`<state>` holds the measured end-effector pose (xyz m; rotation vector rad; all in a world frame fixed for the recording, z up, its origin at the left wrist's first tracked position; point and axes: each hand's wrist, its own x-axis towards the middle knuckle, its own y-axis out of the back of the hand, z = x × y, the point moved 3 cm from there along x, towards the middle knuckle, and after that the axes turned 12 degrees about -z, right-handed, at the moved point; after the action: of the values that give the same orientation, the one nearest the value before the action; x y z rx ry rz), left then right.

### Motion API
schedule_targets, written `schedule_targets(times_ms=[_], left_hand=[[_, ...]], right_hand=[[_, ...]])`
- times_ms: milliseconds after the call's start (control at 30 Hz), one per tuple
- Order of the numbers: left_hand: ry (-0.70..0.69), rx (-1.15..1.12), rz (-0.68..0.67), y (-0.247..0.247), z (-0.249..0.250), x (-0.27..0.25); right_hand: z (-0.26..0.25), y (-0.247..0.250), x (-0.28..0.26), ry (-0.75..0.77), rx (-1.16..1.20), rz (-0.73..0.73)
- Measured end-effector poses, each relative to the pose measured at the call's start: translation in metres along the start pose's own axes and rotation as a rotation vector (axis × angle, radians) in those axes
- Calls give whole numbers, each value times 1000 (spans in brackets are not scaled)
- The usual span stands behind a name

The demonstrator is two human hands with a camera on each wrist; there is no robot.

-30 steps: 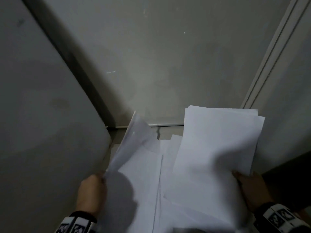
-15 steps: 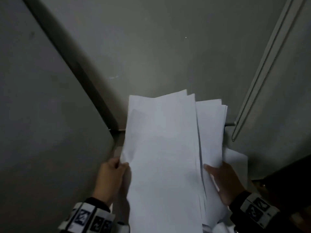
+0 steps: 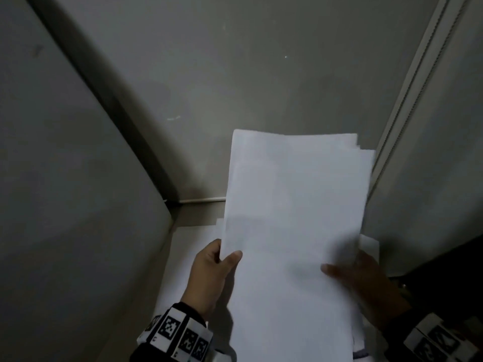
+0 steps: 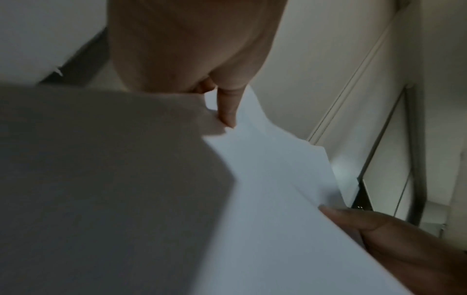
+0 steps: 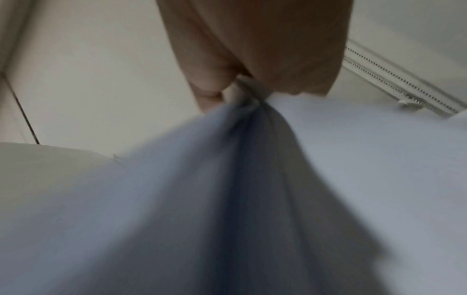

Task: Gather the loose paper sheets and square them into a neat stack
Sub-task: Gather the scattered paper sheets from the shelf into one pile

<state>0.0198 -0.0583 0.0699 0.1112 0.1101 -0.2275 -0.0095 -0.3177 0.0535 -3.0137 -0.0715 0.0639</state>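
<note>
The bundle of white paper sheets [image 3: 292,231] is lifted in front of the person, its far edges stepped unevenly at the top right corner. The left hand [image 3: 211,273] pinches the left edge, thumb on top; the right hand [image 3: 366,280] grips the right edge, thumb across the face. More loose sheets [image 3: 193,257] lie below on the surface. To square well, I would loosen both grips slightly and tap the bundle's edge down so the sheets slide level. No containers are visible.
</note>
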Motion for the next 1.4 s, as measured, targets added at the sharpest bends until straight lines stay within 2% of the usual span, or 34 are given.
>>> schedule_targets(times_ms=[100, 133, 167, 233, 300, 367, 533, 667, 767, 867, 933, 1033, 1100, 1167, 1233, 1333, 1400], left_hand=[[54, -8, -86, -3, -6, 3], [98, 41, -34, 5, -14, 6], [175, 210, 59, 17, -29, 11], [480, 668, 203, 47, -62, 13], [762, 824, 238, 69, -89, 3], [813, 870, 229, 80, -106, -4], [738, 729, 208, 95, -116, 1], [661, 781, 176, 98, -103, -6], [580, 931, 214, 90, -77, -19], [506, 1061, 320, 86, -46, -37], [414, 1078, 437, 87, -25, -49], [179, 956, 679, 102, 0, -61], [92, 768, 746, 120, 4, -60], [-11, 512, 698, 134, 10, -55], [-78, 321, 537, 131, 17, -45], [17, 161, 187, 85, 27, -31], [69, 95, 22, 52, 21, -23]], right_hand=[[-1, 15, 0, 61, 14, 73], [-1, 21, -1, 70, 1, 103], [-3, 27, -3, 65, 22, 144], [-4, 42, -6, 36, 126, 187], [0, 57, -10, 16, 145, 201], [3, 68, -13, -32, 88, 239], [8, 73, -15, -44, 96, 266], [9, 67, -12, -61, 101, 249], [15, 71, -9, -117, 23, 283], [22, 76, -5, -92, 4, 310], [20, 72, -4, -78, -7, 339], [20, 69, 0, -81, -1, 340], [21, 66, 1, -100, -24, 328], [20, 61, 4, -114, -65, 327], [19, 55, 7, -113, -74, 309], [16, 39, 13, -109, -74, 228], [15, 27, 13, -124, -41, 154]])
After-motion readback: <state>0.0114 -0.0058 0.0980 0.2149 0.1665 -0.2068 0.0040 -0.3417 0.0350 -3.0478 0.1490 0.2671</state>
